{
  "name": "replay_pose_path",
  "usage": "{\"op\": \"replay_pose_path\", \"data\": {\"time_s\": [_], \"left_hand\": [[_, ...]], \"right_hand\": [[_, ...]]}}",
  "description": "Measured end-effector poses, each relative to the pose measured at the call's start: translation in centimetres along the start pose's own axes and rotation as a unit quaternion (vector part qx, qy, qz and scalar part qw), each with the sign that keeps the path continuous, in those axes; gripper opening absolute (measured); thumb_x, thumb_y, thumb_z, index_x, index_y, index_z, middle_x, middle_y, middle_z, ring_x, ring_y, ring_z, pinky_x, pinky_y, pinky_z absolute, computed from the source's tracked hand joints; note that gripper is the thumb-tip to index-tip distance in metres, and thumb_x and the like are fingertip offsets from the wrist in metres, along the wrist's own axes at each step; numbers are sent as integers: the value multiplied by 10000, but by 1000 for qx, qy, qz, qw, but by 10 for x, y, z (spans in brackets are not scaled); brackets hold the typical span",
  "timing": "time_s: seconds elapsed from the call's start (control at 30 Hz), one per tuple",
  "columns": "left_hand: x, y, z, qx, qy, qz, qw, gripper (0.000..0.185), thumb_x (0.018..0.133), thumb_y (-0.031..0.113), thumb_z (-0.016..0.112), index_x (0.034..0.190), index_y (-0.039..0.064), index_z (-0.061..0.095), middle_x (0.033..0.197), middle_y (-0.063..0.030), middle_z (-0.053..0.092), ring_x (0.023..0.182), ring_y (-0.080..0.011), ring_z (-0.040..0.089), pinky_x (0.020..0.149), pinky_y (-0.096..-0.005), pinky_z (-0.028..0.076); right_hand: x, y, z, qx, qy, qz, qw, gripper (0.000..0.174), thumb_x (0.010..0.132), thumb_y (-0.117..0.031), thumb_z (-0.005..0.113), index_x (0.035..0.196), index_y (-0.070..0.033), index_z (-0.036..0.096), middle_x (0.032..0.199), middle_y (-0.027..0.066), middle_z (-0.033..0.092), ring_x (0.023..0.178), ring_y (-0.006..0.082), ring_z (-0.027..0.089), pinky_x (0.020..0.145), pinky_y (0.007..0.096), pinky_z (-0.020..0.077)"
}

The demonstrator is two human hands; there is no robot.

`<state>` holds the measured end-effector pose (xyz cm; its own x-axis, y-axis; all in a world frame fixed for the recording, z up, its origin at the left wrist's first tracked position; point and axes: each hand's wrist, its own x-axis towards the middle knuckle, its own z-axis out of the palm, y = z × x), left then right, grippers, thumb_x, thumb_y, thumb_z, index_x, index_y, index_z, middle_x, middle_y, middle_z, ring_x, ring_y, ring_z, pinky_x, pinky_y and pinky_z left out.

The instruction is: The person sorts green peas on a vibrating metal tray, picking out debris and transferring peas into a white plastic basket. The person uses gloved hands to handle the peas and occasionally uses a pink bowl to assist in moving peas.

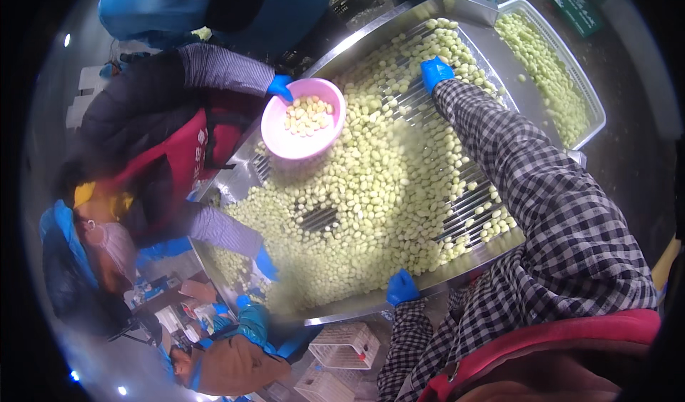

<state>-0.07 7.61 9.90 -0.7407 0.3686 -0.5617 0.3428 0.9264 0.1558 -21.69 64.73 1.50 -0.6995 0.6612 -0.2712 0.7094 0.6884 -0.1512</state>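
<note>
My right hand (435, 74), in a blue glove, reaches across a stainless-steel sorting table and is low over its slatted bed (412, 102). Its fingertips are hidden, and loose pale green grapes (374, 171) lie around it. My left hand (401, 288), gloved too, is by the table's near rim (444, 281), at the edge of the grape layer. Its fingers look curled, but whether they hold anything is hidden. Both arms wear black-and-white checked sleeves.
Across the table a co-worker holds a pink bowl (303, 118) of yellowish fruits; their other gloved hand (266, 264) is at the grapes. A white basket (556, 80) of grapes adjoins the far right end. Another person (235, 364) and plastic crates (345, 346) are at lower left.
</note>
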Motion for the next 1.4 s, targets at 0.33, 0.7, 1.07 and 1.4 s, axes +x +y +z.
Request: {"op": "replay_pose_path", "data": {"time_s": [0.33,0.7,1.07,1.4], "left_hand": [[44,15,5,-413,53,-48,908,372,942,394,452,982,50,588,674,-45,518,640,-212,536,560,-374,436],[85,54,-54,-936,-174,-223,210,497,1018,412,383,589,182,285,530,32,277,434,-105,274,374,-258,203],[-2,1,-20,89,74,26,993,169,964,184,501,946,64,619,804,-118,625,691,-255,603,560,-372,489],[5,4,3,115,25,-85,989,238,951,242,493,1077,65,592,874,-114,609,809,-277,612,625,-397,510]], "right_hand": [[-205,-66,-37,286,-187,-319,884,225,895,-210,586,1049,-67,668,1024,121,675,830,261,660,733,436,538],[-202,-68,11,-45,-105,-460,880,545,865,-534,524,1333,-253,513,1476,78,372,1397,298,267,1119,657,84],[-142,-31,-38,132,-302,-69,942,537,860,-215,584,1379,-148,465,1512,126,311,1407,328,245,1141,462,209],[-42,-165,10,-55,-183,-250,949,403,818,-386,590,1204,-279,627,1479,24,397,1427,334,201,1049,719,146]]}}
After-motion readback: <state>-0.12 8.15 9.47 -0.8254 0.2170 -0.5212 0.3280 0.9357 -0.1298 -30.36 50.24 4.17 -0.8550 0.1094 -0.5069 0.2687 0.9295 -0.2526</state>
